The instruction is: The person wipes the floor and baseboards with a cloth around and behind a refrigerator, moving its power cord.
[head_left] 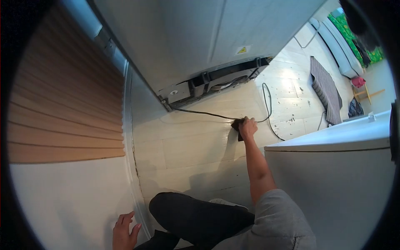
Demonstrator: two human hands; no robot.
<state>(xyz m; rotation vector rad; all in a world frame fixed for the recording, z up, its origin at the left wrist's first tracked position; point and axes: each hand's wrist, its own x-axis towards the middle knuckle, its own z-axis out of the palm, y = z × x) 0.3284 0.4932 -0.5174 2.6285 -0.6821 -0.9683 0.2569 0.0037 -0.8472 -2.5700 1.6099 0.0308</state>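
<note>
My right hand reaches forward to the pale floor, its fingers closed on a dark cloth pressed near the ground. A black power cord runs from the bottom of a large grey appliance, likely a fridge, to that hand and continues beyond it. Whether the fingers also grip the cord, I cannot tell. My left hand is low at the left, beside the white wall, with fingers apart and nothing in it. The appliance's lower back panel shows dark, dusty parts.
Crumbs of dirt lie on the floor near a grey striped mat. A white cabinet stands close on my right. Pleated brown curtain covers the left side. A black bag sits far right.
</note>
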